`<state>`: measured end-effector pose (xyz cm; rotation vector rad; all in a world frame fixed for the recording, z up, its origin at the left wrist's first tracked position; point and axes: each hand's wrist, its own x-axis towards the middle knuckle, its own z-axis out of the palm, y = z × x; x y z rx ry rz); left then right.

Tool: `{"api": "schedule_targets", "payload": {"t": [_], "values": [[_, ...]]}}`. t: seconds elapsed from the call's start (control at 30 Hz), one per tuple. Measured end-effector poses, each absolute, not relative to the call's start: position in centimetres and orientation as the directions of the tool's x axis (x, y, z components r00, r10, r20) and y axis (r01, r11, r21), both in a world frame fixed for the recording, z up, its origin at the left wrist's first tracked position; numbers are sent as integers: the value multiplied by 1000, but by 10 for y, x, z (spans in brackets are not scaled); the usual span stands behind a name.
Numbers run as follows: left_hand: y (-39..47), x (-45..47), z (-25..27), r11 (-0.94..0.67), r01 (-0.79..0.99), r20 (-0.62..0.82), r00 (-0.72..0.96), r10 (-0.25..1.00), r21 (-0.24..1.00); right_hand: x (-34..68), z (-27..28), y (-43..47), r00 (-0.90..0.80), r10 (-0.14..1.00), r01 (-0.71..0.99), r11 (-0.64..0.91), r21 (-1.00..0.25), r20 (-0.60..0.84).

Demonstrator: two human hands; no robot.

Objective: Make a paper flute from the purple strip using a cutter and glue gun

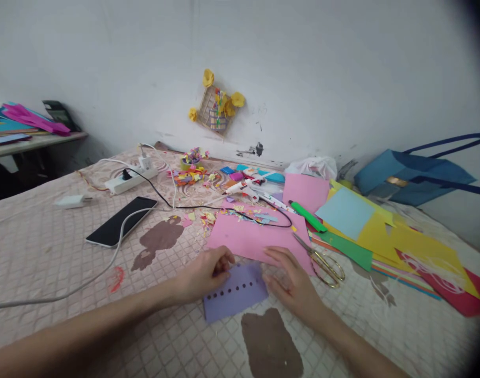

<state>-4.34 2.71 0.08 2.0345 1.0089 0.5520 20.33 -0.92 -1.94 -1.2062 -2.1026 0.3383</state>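
A folded purple paper (240, 302) with a row of several dark round holes lies on the table in front of me. My left hand (206, 272) is closed at its upper left part, fingers curled and thumb resting on the paper, hiding that corner. At the paper's right edge is my right hand (291, 286), its thumb and fingers apart and the thumb close to the edge. Just beyond both hands lies a pink sheet (240, 236). Gold-handled scissors (322, 262) rest to the right of it, near my right hand.
A phone (122, 223), a power strip (132, 181) and loose cables occupy the left side. Paper scraps (188, 176) and a white glue gun (242, 188) lie at the back. A green cutter (308, 216), yellow sheets (417, 241) and a blue bag (413, 176) are on the right.
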Motion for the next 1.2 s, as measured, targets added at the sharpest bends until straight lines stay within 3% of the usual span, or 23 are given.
{"api": "schedule_targets", "payload": {"t": [0.13,0.37,0.57,0.7,0.93,1.13,1.2], "values": [[32,-56,0,-351,435,-3,631,776,829,208,-6,52,-276,825,757,502,-417,493],[36,-69,3,-287,373,-44,673,738,882,201,8,200,-262,875,821,423,-382,406],[32,-75,3,-243,355,-51,649,759,903,190,7,246,-312,884,793,444,-417,348],[31,-75,2,-221,336,-41,625,779,916,198,21,245,-236,855,749,463,-474,462],[35,-74,-6,-215,309,-12,596,803,927,230,80,190,126,717,717,411,-563,685],[34,-77,5,-302,465,-36,589,807,832,249,88,81,55,809,728,369,-578,585],[32,-77,9,-355,513,-24,593,805,781,254,78,51,41,858,798,281,-534,513]]}}
